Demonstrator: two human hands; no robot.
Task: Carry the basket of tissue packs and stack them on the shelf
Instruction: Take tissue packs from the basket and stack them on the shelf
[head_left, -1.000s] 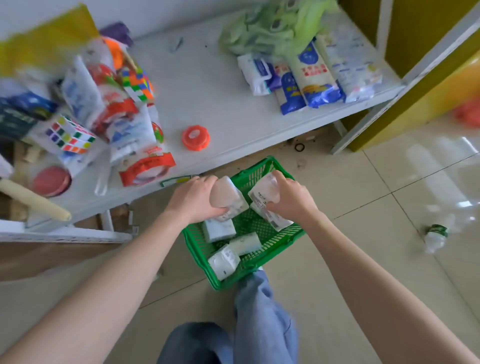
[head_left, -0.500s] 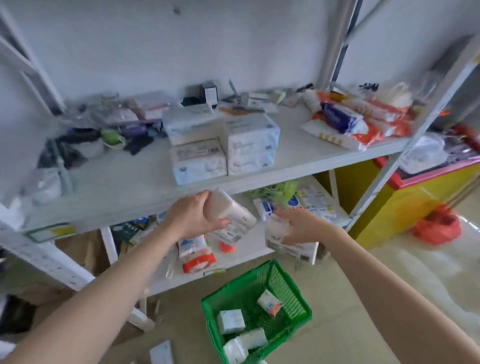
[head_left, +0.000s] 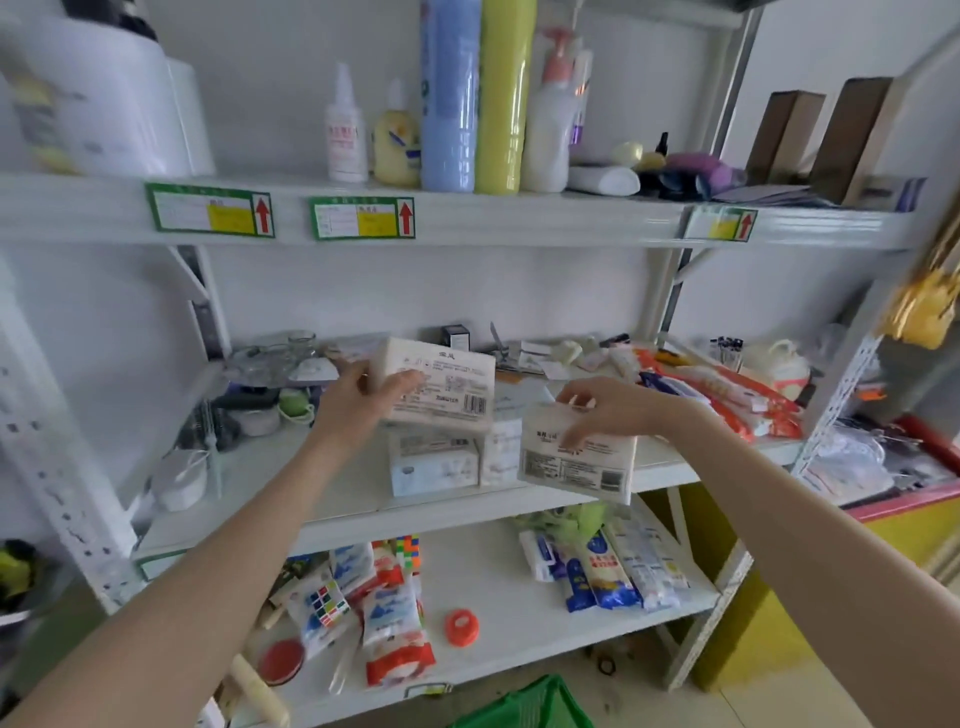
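Observation:
My left hand (head_left: 363, 402) grips a white tissue pack (head_left: 441, 384) by its left end, holding it above the tissue packs (head_left: 434, 465) stacked on the middle shelf (head_left: 322, 499). A second white tissue pack (head_left: 576, 462) hangs from my right hand (head_left: 602, 408), which holds it by the top edge just in front of the shelf's front edge. Only the rim of the green basket (head_left: 524, 706) shows, on the floor at the bottom of the view.
Bottles and tall tubes (head_left: 478, 93) stand on the top shelf. Glassware (head_left: 275, 358) and small items fill the middle shelf's left, red-and-white packets (head_left: 727, 395) its right. The lower shelf holds puzzle cubes (head_left: 324, 605), snack bags and an orange lid (head_left: 461, 626). A yellow cabinet (head_left: 769, 613) stands to the right.
Both hands lifted a tissue pack each out of the basket and rose to the middle shelf. My view tilted up from the floor to the shelves.

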